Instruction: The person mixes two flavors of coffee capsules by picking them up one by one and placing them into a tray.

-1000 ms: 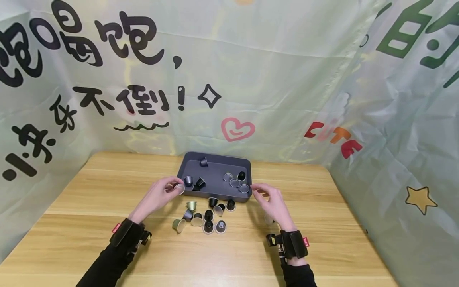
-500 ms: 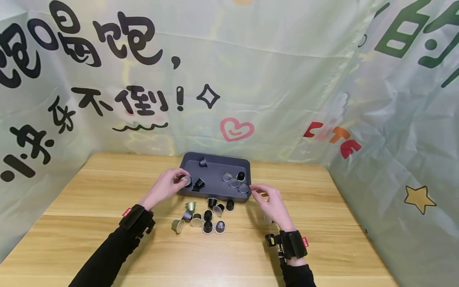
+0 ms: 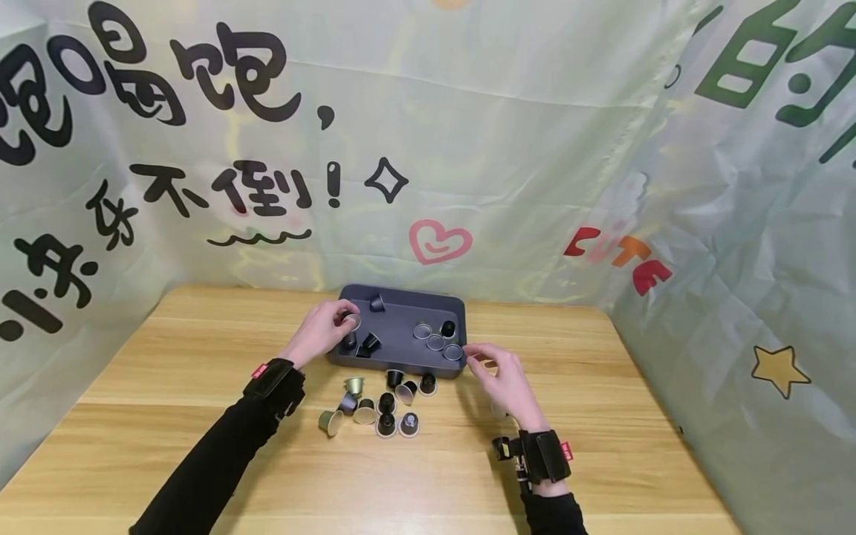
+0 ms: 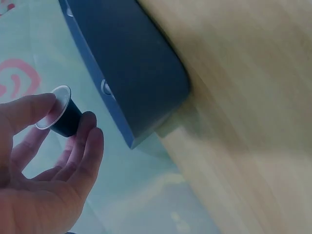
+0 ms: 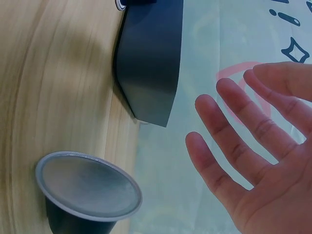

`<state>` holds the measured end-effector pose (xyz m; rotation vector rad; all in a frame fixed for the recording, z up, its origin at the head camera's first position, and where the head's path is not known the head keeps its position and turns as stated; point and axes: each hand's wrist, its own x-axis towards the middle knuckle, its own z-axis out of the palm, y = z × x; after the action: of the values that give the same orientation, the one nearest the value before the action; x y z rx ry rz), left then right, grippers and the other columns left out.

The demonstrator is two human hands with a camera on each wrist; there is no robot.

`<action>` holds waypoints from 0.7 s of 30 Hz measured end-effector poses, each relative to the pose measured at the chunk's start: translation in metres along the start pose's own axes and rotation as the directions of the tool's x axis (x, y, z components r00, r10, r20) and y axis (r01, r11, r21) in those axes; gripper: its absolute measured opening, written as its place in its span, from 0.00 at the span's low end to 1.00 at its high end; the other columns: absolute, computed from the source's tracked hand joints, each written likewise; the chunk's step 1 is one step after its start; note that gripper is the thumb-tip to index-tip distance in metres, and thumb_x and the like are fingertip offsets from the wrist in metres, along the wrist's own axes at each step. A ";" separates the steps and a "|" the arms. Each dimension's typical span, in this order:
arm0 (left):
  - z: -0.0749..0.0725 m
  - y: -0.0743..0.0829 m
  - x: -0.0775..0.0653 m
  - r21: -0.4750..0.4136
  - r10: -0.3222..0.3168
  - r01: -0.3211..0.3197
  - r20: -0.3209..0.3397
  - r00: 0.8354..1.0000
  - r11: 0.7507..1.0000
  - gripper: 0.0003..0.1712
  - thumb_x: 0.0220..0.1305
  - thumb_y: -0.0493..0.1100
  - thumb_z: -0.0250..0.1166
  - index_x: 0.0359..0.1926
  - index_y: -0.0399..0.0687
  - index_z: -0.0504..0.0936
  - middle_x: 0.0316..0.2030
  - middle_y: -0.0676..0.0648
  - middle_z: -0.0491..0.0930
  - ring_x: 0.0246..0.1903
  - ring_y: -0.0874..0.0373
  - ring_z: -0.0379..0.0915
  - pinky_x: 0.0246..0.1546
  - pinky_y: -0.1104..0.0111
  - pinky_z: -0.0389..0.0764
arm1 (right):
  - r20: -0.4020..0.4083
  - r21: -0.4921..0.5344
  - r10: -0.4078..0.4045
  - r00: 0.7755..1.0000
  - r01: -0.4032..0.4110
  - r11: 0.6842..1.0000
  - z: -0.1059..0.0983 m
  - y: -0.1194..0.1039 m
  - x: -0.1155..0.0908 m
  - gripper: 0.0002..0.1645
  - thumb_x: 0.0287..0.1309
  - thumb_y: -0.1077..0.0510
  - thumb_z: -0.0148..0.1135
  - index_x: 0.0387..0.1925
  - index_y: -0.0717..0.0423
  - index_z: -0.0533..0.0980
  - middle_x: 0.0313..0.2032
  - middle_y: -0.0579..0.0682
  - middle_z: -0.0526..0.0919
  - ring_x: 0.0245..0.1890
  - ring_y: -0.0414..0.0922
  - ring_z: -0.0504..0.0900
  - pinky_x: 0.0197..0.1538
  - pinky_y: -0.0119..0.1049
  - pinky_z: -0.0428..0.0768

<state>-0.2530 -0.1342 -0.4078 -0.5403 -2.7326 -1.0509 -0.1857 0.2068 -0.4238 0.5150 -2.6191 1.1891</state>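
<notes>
My left hand (image 3: 322, 331) is raised over the left end of a dark grey tray (image 3: 404, 319). Between thumb and fingers it pinches a dark coffee capsule (image 4: 69, 119) with a silver lid, tilted, as the left wrist view shows. My right hand (image 3: 503, 377) hovers at the tray's right end, its fingers loosely bent and holding nothing. Below it on the table sits another dark capsule (image 5: 90, 185), lid facing up, mostly hidden by the hand in the head view. Inside the tray, lid-up capsules (image 3: 435, 342) group at the right, and dark capsules (image 3: 370, 343) lie at the left.
Several black, green and purple-grey capsules (image 3: 386, 403) are scattered on the wooden table (image 3: 374, 483) just in front of the tray. A printed cloth (image 3: 508, 163) hangs behind the table and along its sides.
My left hand has carried its capsule from the tray's front left corner inward and farther back over the left end. My right hand has stayed nearly still.
</notes>
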 end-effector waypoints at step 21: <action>0.024 -0.007 0.032 0.161 -0.083 0.078 0.025 0.996 0.984 0.14 0.69 0.34 0.60 0.52 0.35 0.83 0.51 0.35 0.84 0.47 0.41 0.79 0.51 0.51 0.79 | 0.036 0.010 -0.015 0.999 0.014 1.000 0.009 -0.003 0.000 0.16 0.64 0.64 0.62 0.53 0.57 0.82 0.50 0.55 0.88 0.48 0.51 0.85 0.56 0.55 0.84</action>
<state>-0.2856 -0.1143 -0.4207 -0.4282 -2.8552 -0.8354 -0.1850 0.1977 -0.4276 0.5613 -2.6363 1.1998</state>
